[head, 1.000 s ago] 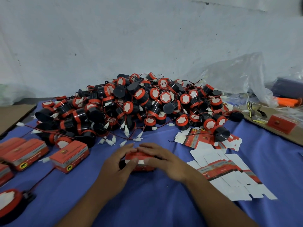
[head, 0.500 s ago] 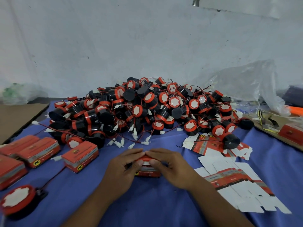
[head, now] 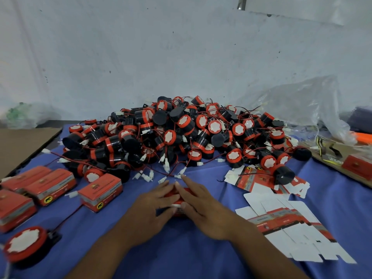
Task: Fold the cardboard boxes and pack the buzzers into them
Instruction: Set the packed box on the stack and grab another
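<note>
A small red cardboard box (head: 173, 194) stands on the blue cloth (head: 181, 254), mostly hidden between my hands. My left hand (head: 151, 212) holds its left side, with fingers lying over the top. My right hand (head: 203, 208) holds the right side, and both thumbs meet at a white flap (head: 177, 206) on the near face. Behind them lies a big pile of black and red buzzers (head: 181, 133) with red wires and white plugs. Several closed red boxes (head: 100, 192) stand to the left. Flat unfolded box blanks (head: 285, 224) lie to the right.
One loose buzzer (head: 26, 244) lies at the front left and another (head: 281, 174) on more blanks (head: 251, 178). Brown cardboard (head: 20, 146) covers the left edge. A clear plastic bag (head: 302, 105) and a red box (head: 356, 164) are at the right.
My fingers have spread flatter over the top of the red box, hiding more of it, and my thumbs have closed in on the white flap. The box stays where it was.
</note>
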The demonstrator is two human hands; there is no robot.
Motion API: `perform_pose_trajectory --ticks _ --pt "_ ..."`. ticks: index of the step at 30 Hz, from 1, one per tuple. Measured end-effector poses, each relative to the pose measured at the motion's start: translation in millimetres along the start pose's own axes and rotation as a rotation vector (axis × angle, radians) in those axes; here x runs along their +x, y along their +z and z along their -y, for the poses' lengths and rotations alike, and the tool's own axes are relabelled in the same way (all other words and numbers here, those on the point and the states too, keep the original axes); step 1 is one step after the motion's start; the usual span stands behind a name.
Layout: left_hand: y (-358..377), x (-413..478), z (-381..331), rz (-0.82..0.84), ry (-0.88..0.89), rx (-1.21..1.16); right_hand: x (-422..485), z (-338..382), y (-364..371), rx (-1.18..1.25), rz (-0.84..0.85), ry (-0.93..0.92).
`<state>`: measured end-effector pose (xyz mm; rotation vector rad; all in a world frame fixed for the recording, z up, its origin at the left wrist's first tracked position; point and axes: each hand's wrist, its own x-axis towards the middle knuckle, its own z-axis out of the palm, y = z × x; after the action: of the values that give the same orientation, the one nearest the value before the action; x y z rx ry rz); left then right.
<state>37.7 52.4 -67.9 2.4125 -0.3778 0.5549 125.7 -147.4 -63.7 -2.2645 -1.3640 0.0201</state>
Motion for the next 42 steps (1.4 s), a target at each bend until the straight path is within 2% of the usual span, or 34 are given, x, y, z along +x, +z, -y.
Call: perform_pose_trajectory --ticks 2,4,6,12,16,18,22,24,27,29,31,33,36,37,39,42 --pt "0 -1 -1 -0.026 0.075 0.107 2 2 2 0.244 -0.067 0.034" --pt "1 -2 -6 -0.092 0.191 0.198 4 3 3 0.614 -0.212 0.083" --pt "5 -1 -10 -0.138 0.255 0.2 4 2 3 0.759 -0.274 0.114" --pt "12 2 -3 -0.077 -0.018 0.044 5 0 -12 0.457 -0.173 0.062" --pt "17 2 -2 -0.12 0.017 0.133 -1 0 -16 0.214 -0.127 -0.008" --pt "19 2 0 -0.137 0.003 0.125 -3 0 -14 0.197 -0.157 -0.014" --pt "15 -3 7 -0.04 -0.022 0.131 -2 -1 -8 0.204 -0.167 0.02" --pt "9 -3 3 -0.081 -0.011 0.178 -4 -3 -8 0.191 -0.144 0.052" --pt "-7 0 4 -0.251 -0.033 0.446 -7 -13 -23 0.051 -0.159 0.198" --pt "-24 0 12 -0.412 -0.175 0.631 -12 -23 -45 -0.125 -0.166 0.366" --pt "-41 -5 19 -0.505 -0.36 0.738 -27 -34 -72 -0.183 -0.143 0.527" --pt "-50 -10 25 -0.522 -0.501 0.783 -51 -49 -98 -0.174 0.005 0.641" --pt "-59 -16 34 -0.523 -0.637 0.791 -84 -59 -122 -0.082 0.393 0.786" --pt "-61 -18 37 -0.523 -0.675 0.801 -88 -60 -125 -0.066 0.432 0.786" --pt "-62 -19 41 -0.54 -0.71 0.819 -85 -61 -124 -0.113 0.394 0.774" --pt "-58 -15 35 -0.568 -0.665 0.807 -74 -56 -119 -0.22 0.324 0.802"
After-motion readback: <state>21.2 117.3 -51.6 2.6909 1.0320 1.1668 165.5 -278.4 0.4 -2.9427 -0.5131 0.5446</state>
